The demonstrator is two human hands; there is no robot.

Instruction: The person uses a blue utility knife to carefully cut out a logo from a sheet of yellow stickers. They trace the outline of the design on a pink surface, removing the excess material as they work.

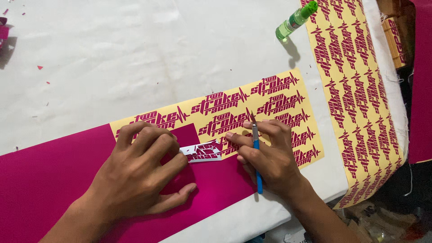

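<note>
White-covered table, magenta vinyl sheet (54,180) at lower left. Weeding step: left hand (139,175) pinching peeled scrap (202,152) at centre; right hand (270,157) closed on blue-handled knife (257,157), tip on decals. Next, probably: lift scrap slowly, without tearing letters. Green bottle (294,20) upper right.

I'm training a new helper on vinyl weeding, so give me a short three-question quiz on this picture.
1. True or false: the right hand holds a blue-handled craft knife.
2. Multiple choice: the left hand pinches A) a green bottle, B) a pale peeled strip of vinyl, C) a ruler.
3. Fill in: the small green bottle lies on the white table cover, near the top of the second yellow ______ sheet.

Key
1. True.
2. B; the strip lifts off the magenta vinyl sheet.
3. Sticker (decal).
</note>
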